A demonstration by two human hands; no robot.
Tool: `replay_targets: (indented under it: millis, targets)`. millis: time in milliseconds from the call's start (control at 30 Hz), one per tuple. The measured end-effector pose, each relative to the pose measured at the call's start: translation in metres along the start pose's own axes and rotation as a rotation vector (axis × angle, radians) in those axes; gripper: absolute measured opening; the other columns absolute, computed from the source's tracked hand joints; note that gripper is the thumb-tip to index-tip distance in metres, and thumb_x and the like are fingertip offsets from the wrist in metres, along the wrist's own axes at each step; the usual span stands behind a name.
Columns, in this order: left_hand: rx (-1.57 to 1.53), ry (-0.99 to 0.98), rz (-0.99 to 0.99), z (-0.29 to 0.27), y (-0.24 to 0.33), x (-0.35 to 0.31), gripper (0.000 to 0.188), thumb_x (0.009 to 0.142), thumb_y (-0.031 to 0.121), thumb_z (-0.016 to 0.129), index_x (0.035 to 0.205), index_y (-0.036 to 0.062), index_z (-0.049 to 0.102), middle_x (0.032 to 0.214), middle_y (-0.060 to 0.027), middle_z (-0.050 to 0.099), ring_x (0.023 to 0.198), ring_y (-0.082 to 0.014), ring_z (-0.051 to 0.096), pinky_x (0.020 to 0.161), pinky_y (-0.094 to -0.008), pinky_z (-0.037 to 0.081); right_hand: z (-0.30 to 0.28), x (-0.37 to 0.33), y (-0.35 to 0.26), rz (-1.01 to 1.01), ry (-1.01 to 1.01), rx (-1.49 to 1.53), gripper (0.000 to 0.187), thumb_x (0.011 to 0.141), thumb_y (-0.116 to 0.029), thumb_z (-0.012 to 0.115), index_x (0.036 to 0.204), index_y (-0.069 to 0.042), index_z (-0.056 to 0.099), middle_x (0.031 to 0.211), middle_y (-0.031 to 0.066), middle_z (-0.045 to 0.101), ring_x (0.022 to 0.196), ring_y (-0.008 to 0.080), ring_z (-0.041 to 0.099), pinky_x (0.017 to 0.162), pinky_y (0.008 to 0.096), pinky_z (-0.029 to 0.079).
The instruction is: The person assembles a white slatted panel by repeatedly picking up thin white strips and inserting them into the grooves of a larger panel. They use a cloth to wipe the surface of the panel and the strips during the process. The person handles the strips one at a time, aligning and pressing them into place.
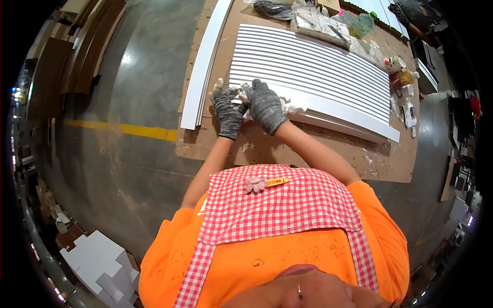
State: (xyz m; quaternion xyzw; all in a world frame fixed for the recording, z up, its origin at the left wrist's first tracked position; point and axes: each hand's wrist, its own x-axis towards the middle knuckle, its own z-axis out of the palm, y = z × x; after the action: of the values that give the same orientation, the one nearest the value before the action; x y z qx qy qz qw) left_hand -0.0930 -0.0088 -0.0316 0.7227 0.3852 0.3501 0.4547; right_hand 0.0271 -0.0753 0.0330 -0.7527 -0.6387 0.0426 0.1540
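Observation:
A white slatted panel (313, 66), like a louvered shutter, lies on the brown board in front of me. My right hand (264, 106), in a grey knit glove, is closed on a crumpled white cloth (294, 104) and presses it against the panel's near frame rail at the left end. Just left of it, my left hand (228, 111), gloved the same way, rests by the panel's near left corner. Its fingers are apart, and the fingertips look stained pale. Part of the cloth is hidden under the right hand.
Long white strips (203, 77) lie left of the panel on the brown board (370, 167). Behind it sit a white block-like bundle (321, 25) and a greenish plastic bottle (362, 25). A yellow-liquid bottle (405, 78) stands right. Another person's gloved hand (399, 14) shows far right.

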Motion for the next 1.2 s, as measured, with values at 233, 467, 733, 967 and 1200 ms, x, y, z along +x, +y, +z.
replay_targets:
  millis: [233,467,733,967,1200]
  targets:
    - [-0.217,-0.025,-0.06,-0.018,0.01,0.0,0.088,0.066,0.013,0.078,0.139,0.0049,0.029,0.122,-0.0102,0.054,0.117,-0.0228,0.048,0.114,-0.0412,0.019,-0.049,-0.041,0.009,0.12,-0.092,0.348,0.024,0.083,-0.015,0.056,0.106,-0.009,0.06,0.101,0.0175,0.055,0.092,0.0331,0.057,0.082,0.0446,0.048]
    - [0.3,0.026,0.165,-0.036,0.009,0.001,0.033,0.08,0.006,0.064,0.112,0.0067,0.061,0.13,-0.0112,0.048,0.122,-0.0258,0.043,0.107,-0.0378,0.032,-0.026,-0.054,0.088,0.123,0.002,-0.131,0.045,0.081,-0.03,0.064,0.12,-0.01,0.054,0.111,0.0161,0.059,0.106,0.0297,0.055,0.091,0.0455,0.045]
    - [-0.04,0.015,0.289,-0.002,0.034,0.029,0.025,0.092,0.01,0.052,0.114,0.0021,0.06,0.118,-0.0116,0.058,0.117,-0.0235,0.049,0.105,-0.037,0.034,0.009,-0.032,-0.004,-0.023,0.019,0.085,0.044,0.076,-0.022,0.067,0.116,-0.006,0.056,0.119,0.0193,0.052,0.104,0.0348,0.055,0.088,0.0435,0.046]
    - [0.023,-0.104,0.115,0.005,0.029,0.031,0.03,0.084,0.0,0.06,0.115,0.0013,0.06,0.128,-0.0123,0.051,0.116,-0.0261,0.05,0.102,-0.036,0.039,-0.061,-0.09,0.045,-0.128,0.216,0.3,0.051,0.07,-0.01,0.065,0.12,-0.011,0.052,0.111,0.0147,0.053,0.101,0.0304,0.054,0.097,0.0418,0.041]
    - [-0.252,-0.022,-0.006,-0.001,0.016,0.008,0.056,0.083,-0.011,0.055,0.133,-0.001,0.032,0.135,-0.012,0.042,0.107,-0.0194,0.056,0.092,-0.0282,0.049,-0.114,-0.177,0.172,0.554,-0.092,-0.195,0.049,0.078,-0.021,0.065,0.124,-0.007,0.054,0.118,0.0192,0.054,0.11,0.0357,0.05,0.101,0.0469,0.036]
